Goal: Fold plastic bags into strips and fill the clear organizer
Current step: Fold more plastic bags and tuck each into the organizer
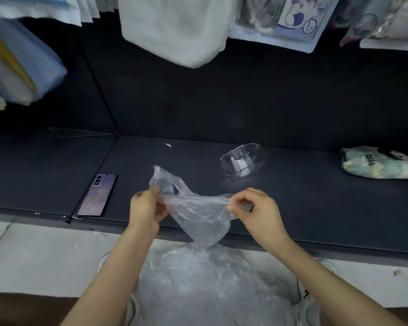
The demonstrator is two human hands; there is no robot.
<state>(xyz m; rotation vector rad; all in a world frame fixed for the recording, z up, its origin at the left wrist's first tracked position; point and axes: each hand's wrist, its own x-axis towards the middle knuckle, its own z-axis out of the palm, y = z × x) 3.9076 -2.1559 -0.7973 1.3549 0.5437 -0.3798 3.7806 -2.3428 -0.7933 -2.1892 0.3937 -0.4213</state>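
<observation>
A thin clear plastic bag (pixel 198 215) hangs stretched between my two hands above the front edge of the dark shelf (pixel 292 208). My left hand (pixel 146 208) pinches its left end, where a handle loop sticks up. My right hand (pixel 254 205) pinches its right end. The bag's lower part droops toward a heap of clear plastic bags (pixel 205 283) in my lap. The clear organizer (pixel 243 162) stands on the shelf behind and right of my hands, with a few folded white pieces inside.
A purple phone (pixel 97 195) lies on the shelf at the left. A printed soft package (pixel 382 163) sits at the far right. White towels (pixel 174 27) and packaged goods hang above. A small white scrap (pixel 168 144) lies at the back.
</observation>
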